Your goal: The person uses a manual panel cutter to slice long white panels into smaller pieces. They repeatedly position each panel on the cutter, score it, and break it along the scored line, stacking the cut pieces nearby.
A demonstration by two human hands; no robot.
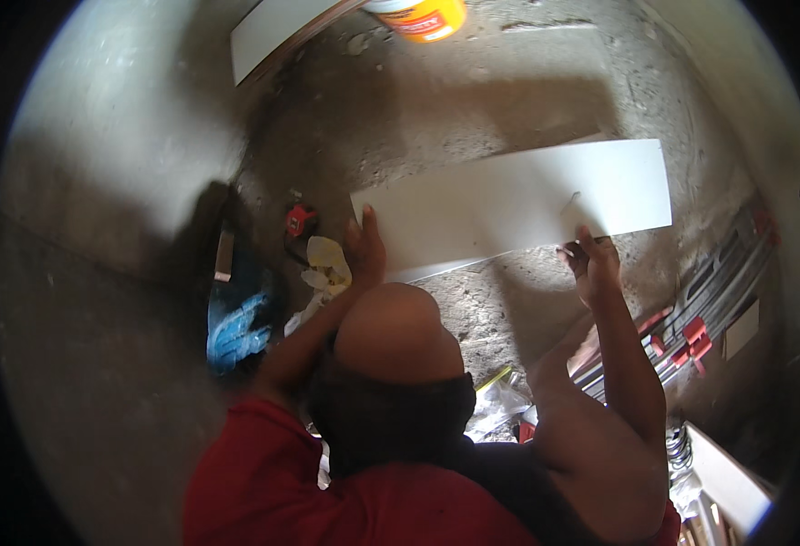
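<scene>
Lighting: dim, uneven; bright patch, upper left; glare on right end of white board (509, 207); broad shadows across floor (473, 96). Fisheye bending, black rim.

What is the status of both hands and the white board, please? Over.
Left hand at board's left end; right hand at near edge, toward right end. White board slanted, right end farther away. Red tape measure left of board, clear of it.

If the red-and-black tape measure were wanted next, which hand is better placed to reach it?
Probably the left hand: it sits at the left end of the long white rectangular board, close to the tape measure. The right hand is farther off, at the near edge.
</scene>
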